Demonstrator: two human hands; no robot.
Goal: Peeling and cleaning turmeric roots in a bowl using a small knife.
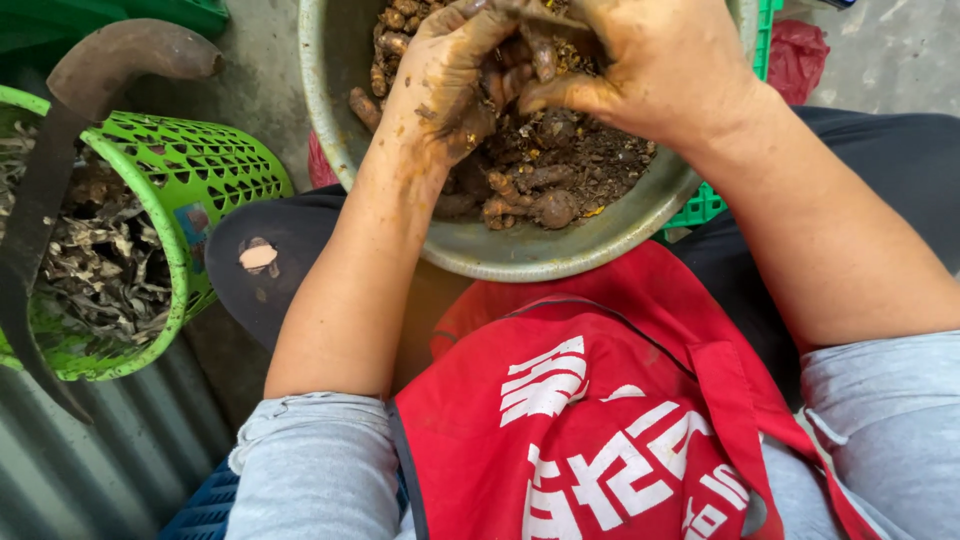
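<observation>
Left hand and right hand together over a grey-green metal bowl, both smeared with brown-orange soil. Left fingers curled down among the roots; right fingers closed on a small muddy root piece, pinched between thumb and fingertips, left hand touching the same clump. Hard to tell exactly where one root ends and the next begins under the dirt.

Inside the bowl: a heap of knobbly brown roots, finger-shaped and short, coated with loose dark soil and crumbs, a few yellowish flecks showing. Bowl resting on the lap, against a red apron with white print, its top rim cut off by the frame edge.

To the left, a bright green perforated plastic basket, tilted, filled with dry grey-brown peelings and scraps. Across the basket rim, a curved dark blade with a thick rounded brown handle; lower tip hard to follow against the corrugated floor.

Behind the bowl, part of a green crate, mostly hidden. At top right, a crumpled red bag, partly cut off. Grey sleeves at both upper arms, and below the left one, a corner of blue plastic mesh.
</observation>
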